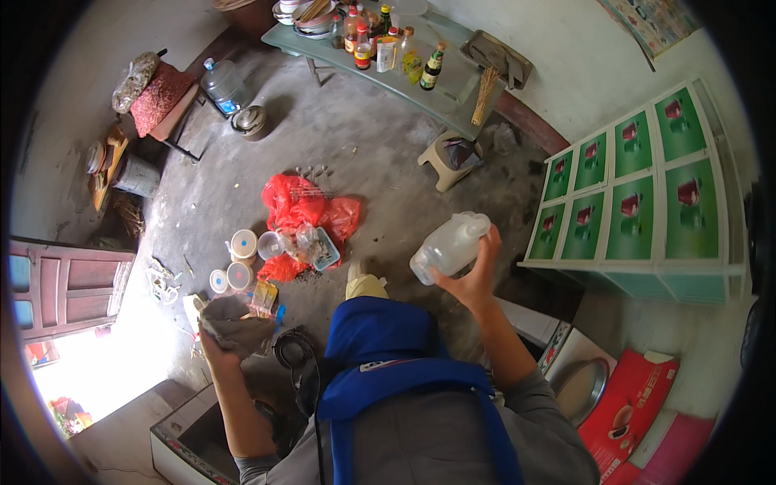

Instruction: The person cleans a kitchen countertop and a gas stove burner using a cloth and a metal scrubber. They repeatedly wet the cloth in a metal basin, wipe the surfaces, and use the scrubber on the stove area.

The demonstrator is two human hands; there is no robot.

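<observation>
My right hand (476,276) grips a translucent plastic jug (451,245) with its thumb and fingers, holding it tilted above the floor. My left hand (221,357) holds a crumpled grey-brown cloth (236,324), which covers part of the fingers. On the floor between and beyond the hands lie red plastic bags (291,203), a light-blue basket (328,250) with clear plastic on it, and several round lidded tubs (244,244). A yellow packet (264,298) lies just beyond the cloth.
A green table (388,79) bears bottles and stacked bowls. A beige stool (445,167) stands by its near end. Green-fronted cabinets (630,206) line the right wall. A water bottle (224,85) and lidded pot (248,121) stand at upper left, and an open wooden door (73,285) is at left.
</observation>
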